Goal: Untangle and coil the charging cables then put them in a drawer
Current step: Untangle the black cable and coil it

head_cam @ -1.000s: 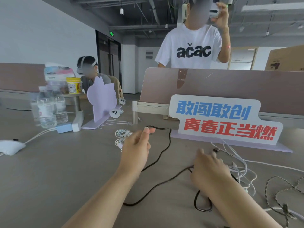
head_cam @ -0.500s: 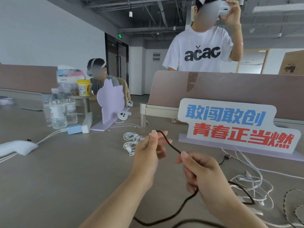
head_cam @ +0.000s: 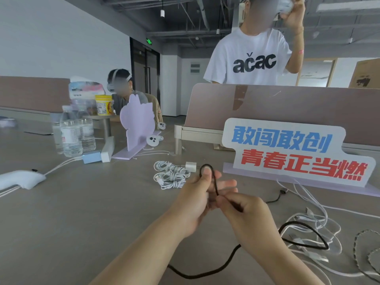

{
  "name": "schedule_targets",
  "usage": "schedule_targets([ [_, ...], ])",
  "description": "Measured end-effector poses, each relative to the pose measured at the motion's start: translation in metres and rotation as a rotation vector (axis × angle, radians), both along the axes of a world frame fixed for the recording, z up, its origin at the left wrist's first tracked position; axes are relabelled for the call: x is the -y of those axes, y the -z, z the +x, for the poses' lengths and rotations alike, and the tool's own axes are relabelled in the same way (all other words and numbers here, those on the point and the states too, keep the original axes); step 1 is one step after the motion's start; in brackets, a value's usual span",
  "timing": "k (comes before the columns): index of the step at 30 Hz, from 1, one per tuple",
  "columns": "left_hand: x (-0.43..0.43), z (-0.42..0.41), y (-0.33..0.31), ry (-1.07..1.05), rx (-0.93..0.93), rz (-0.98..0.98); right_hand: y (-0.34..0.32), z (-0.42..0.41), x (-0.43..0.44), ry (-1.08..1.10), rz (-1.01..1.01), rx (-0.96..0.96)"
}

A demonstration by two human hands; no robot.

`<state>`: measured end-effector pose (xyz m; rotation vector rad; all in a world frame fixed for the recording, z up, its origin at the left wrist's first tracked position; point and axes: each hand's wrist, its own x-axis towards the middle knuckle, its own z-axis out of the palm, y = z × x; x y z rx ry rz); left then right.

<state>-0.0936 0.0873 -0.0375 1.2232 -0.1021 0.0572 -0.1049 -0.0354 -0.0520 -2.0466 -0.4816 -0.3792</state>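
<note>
- Far left, middle height: a soft white padded object (head_cam: pixel 20 178) lies on the matte grey desk (head_cam: pixel 82 223), with smooth white cords running from it towards the right.
- Left of centre, further back: 2 clear ribbed plastic water bottles (head_cam: pixel 71 134) stand upright. Just beside them are a pale blue box (head_cam: pixel 91 157) and a white rectangular block (head_cam: pixel 108 149).
- Behind these stands a flat lilac cut-out board (head_cam: pixel 137 122) with a scalloped outline, on a lilac base.
- Centre: 2 coiled white cables (head_cam: pixel 170 174) lie on the desk, each bound round its middle. A small white cube-shaped plug (head_cam: pixel 190 166) lies just beside them.
- Centre: the left hand (head_cam: pixel 195 204) has its thumb raised, and the black cable (head_cam: pixel 205 272) is looped round the thumb tip. Its other fingers stretch rightwards, slightly apart.
- Right of centre: the right hand (head_cam: pixel 246 219) has its fingers curled, and thumb and forefinger pinch the same cable just below the loop.
- The matte, round-section black cable drops to the desk in the lower centre. It arcs at lower right over the loose white cables (head_cam: pixel 314 223).
- Right, behind the hands: a white sign (head_cam: pixel 287 153) with blue and red characters stands upright.
- Far right edge: a braided, speckled cable (head_cam: pixel 357 243) curls on the desk.
</note>
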Motion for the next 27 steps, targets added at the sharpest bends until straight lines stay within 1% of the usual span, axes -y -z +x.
schedule_targets([
  [1, -0.001, 0.001, -0.002, -0.039, -0.027, -0.074, -0.002, 0.0, 0.0, -0.013, 0.096, -0.089],
  [2, -0.003, 0.003, -0.004, -0.081, -0.059, -0.169, -0.005, 0.0, 0.0, -0.056, 0.244, -0.246],
  [3, -0.005, 0.004, -0.006, -0.12, -0.089, -0.273, -0.008, 0.0, 0.001, -0.131, 0.409, -0.439],
  [4, -0.008, 0.007, -0.007, -0.144, -0.111, -0.382, -0.012, -0.001, 0.001, -0.222, 0.532, -0.636],
  [5, -0.013, 0.01, -0.008, -0.156, -0.125, -0.48, -0.015, -0.002, 0.003, -0.309, 0.586, -0.805],
  [6, -0.018, 0.013, -0.007, -0.158, -0.135, -0.556, -0.017, -0.003, 0.006, -0.388, 0.554, -0.936],
  [7, -0.025, 0.016, -0.007, -0.154, -0.134, -0.612, -0.017, -0.003, 0.01, -0.45, 0.453, -1.022],
  [8, -0.032, 0.018, -0.007, -0.155, -0.117, -0.648, -0.017, -0.002, 0.017, -0.506, 0.32, -1.066],
  [9, -0.039, 0.02, -0.008, -0.178, -0.093, -0.659, -0.017, -0.001, 0.022, -0.543, 0.219, -1.075],
  [10, -0.046, 0.022, -0.009, -0.227, -0.072, -0.634, -0.017, 0.001, 0.027, -0.538, 0.191, -1.09],
  [11, -0.05, 0.023, -0.01, -0.296, -0.063, -0.563, -0.018, 0.004, 0.031, -0.486, 0.212, -1.087],
  [12, -0.051, 0.024, -0.011, -0.368, -0.067, -0.454, -0.017, 0.008, 0.033, -0.387, 0.229, -1.019],
  [13, -0.05, 0.024, -0.01, -0.423, -0.088, -0.31, -0.014, 0.012, 0.035, -0.243, 0.18, -0.859],
  [14, -0.046, 0.022, -0.008, -0.446, -0.118, -0.146, -0.011, 0.016, 0.036, -0.09, 0.051, -0.632],
  [15, -0.041, 0.021, -0.005, -0.433, -0.136, 0.019, -0.008, 0.018, 0.036, 0.062, -0.097, -0.371],
  [16, -0.035, 0.018, -0.001, -0.387, -0.132, 0.177, -0.006, 0.019, 0.033, 0.169, -0.201, -0.14],
  [17, -0.028, 0.015, 0.002, -0.325, -0.111, 0.329, -0.005, 0.019, 0.031, 0.229, -0.242, 0.027],
  [18, -0.023, 0.012, 0.005, -0.26, -0.089, 0.457, -0.004, 0.019, 0.031, 0.253, -0.225, 0.134],
  [20, -0.015, 0.007, 0.007, -0.132, -0.087, 0.587, -0.002, 0.018, 0.032, 0.264, -0.128, 0.295],
  [22, -0.009, 0.001, 0.007, -0.009, -0.111, 0.65, -0.001, 0.018, 0.03, 0.265, -0.11, 0.419],
  [24, -0.006, -0.004, 0.005, 0.095, -0.125, 0.672, 0.002, 0.019, 0.03, 0.27, -0.073, 0.424],
  [27, -0.004, -0.011, -0.002, 0.238, -0.116, 0.612, 0.0, 0.018, 0.031, 0.308, -0.006, 0.329],
])
